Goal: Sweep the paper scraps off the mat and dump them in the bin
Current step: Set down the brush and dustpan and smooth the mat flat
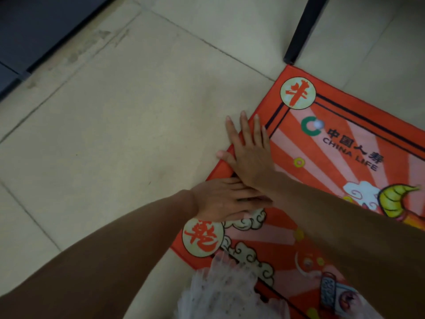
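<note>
Tiled floor point(115, 134), red printed mat point(333, 157), white scrap point(318, 124)

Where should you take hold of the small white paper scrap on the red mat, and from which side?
Pinch the whole paper scrap from straight above with fingertips. It is a small crumpled ball lying loose on the flat mat beside the green logo, with no edge to slide under. The right hand, flat at the mat's left border, is nearest.
</note>
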Action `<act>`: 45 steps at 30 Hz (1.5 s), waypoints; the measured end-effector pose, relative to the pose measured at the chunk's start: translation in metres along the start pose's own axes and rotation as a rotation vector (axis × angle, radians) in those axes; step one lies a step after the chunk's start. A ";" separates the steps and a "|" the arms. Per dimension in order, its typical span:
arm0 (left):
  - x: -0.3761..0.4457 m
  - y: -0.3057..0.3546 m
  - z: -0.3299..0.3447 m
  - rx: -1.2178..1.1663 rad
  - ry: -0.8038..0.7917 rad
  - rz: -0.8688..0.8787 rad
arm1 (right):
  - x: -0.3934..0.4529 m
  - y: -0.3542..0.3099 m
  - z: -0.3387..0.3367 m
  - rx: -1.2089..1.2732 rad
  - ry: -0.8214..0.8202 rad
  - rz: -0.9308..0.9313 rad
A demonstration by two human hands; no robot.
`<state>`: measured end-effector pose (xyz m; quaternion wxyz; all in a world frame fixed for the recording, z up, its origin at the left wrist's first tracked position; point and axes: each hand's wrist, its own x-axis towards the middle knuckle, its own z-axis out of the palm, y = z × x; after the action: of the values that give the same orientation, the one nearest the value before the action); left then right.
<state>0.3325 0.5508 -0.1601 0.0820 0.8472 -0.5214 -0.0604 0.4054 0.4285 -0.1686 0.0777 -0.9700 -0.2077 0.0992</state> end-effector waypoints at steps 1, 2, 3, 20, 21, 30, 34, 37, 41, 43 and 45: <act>-0.002 0.002 0.001 -0.001 0.008 -0.005 | 0.001 0.000 0.000 -0.024 0.000 0.000; -0.005 0.005 0.002 0.009 0.000 -0.011 | 0.002 -0.001 -0.001 -0.047 0.009 0.004; -0.010 0.009 0.003 0.018 -0.012 -0.014 | 0.001 -0.002 -0.001 -0.061 0.012 0.007; -0.046 0.042 0.013 0.030 -0.093 -0.102 | -0.029 -0.004 0.003 -0.030 -0.011 -0.122; -0.050 0.045 0.013 0.028 -0.093 -0.104 | -0.027 -0.006 0.002 -0.037 -0.023 -0.120; -0.052 0.044 0.008 0.031 -0.138 -0.096 | -0.026 -0.006 0.000 -0.027 -0.071 -0.110; -0.052 0.044 0.008 0.061 -0.145 -0.097 | -0.026 -0.006 -0.003 0.016 -0.087 -0.119; -0.052 0.045 0.009 0.053 -0.141 -0.101 | -0.028 -0.005 -0.005 0.014 -0.089 -0.116; -0.050 0.046 0.008 0.035 -0.149 -0.114 | -0.027 -0.004 -0.007 0.015 -0.112 -0.119; -0.050 0.045 0.008 0.034 -0.146 -0.114 | -0.025 -0.001 -0.008 0.061 -0.135 -0.121; -0.051 0.045 0.009 0.048 -0.142 -0.110 | -0.024 0.002 -0.010 0.120 -0.146 -0.137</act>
<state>0.2686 0.5759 -0.1589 0.0214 0.8699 -0.4797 -0.1122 0.3872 0.4159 -0.1556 0.1268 -0.9375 -0.2723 0.1760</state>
